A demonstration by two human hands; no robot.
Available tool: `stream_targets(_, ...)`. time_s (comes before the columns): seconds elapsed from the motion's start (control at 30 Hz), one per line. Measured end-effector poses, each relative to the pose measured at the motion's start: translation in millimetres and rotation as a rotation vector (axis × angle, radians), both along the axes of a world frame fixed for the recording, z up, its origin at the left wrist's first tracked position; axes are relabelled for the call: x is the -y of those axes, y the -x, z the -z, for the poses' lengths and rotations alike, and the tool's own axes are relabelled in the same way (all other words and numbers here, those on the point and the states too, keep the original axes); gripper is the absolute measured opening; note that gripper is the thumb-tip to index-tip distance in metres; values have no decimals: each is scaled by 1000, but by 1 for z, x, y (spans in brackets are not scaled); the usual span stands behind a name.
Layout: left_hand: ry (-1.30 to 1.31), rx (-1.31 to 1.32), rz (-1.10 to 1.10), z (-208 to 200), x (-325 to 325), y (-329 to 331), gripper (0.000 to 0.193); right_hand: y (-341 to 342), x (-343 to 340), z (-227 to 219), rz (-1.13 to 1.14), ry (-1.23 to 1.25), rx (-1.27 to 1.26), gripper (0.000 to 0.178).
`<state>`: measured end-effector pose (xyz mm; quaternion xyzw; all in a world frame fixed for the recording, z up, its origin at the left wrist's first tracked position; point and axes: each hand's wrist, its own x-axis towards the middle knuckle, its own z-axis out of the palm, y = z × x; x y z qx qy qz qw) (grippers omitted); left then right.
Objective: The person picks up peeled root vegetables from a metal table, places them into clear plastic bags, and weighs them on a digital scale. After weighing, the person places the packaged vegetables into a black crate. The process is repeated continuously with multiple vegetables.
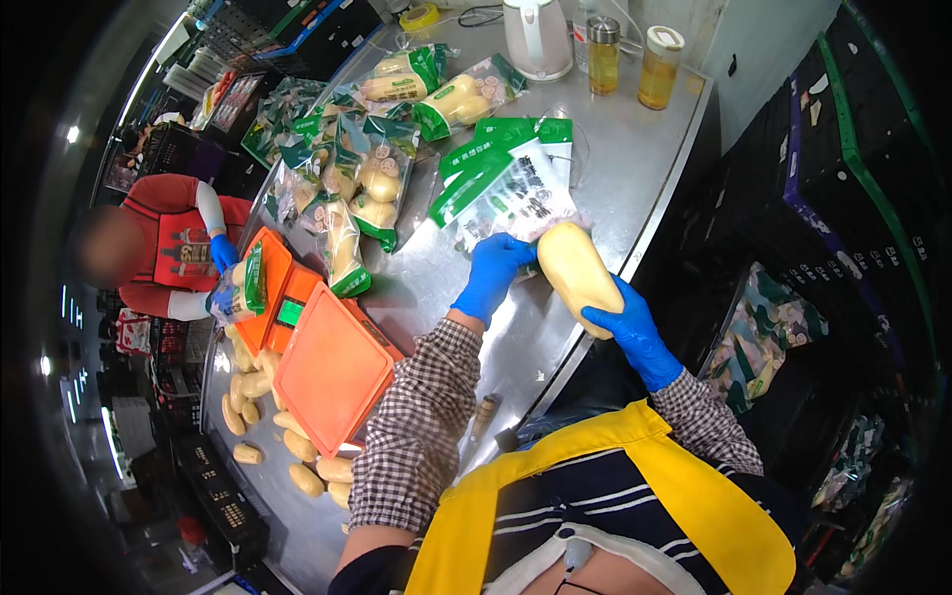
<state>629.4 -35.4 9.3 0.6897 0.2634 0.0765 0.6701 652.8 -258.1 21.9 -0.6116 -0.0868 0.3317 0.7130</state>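
My right hand (630, 332), in a blue glove, is wrapped round the lower end of a thick, pale yellow lotus root section (575, 273). It is tilted, its upper end beside the mouth of a clear plastic bag with a green band (516, 203). My left hand (496, 268), also blue-gloved, pinches that bag's near edge; its fingertips are partly hidden. The bag lies on the steel table (416, 297), over more flat green-and-white bags (550, 134). Whether the root's tip is inside the bag, I cannot tell.
Filled bags (377, 183) crowd the table's far left. Orange scales (337, 372) stand left of my arm, near loose root pieces (302, 446). Across the table, a co-worker in red (188, 238) handles a filled bag. A kettle (537, 40) and two jars (659, 67) stand behind; black crates (813, 178) rise right.
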Motion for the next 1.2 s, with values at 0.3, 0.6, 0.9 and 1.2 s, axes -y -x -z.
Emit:
stream_targets(0.3, -1134, 475, 199, -49, 41, 9, 12, 5, -4, -24, -98, 63, 96, 65)
stream_targets(0.6, -1309, 319, 113, -82, 35, 87, 26, 45, -68, -47, -269, -367, -446, 58)
stream_targets(0.9, -1639, 146, -292, -109, 14, 234, 37, 115, -167, -21, -634, -229, -90, 28)
stream_targets(1.2, -1368, 33, -605, -58, 25, 304, 68, 198, -239, 23, -504, -279, 1169, 23)
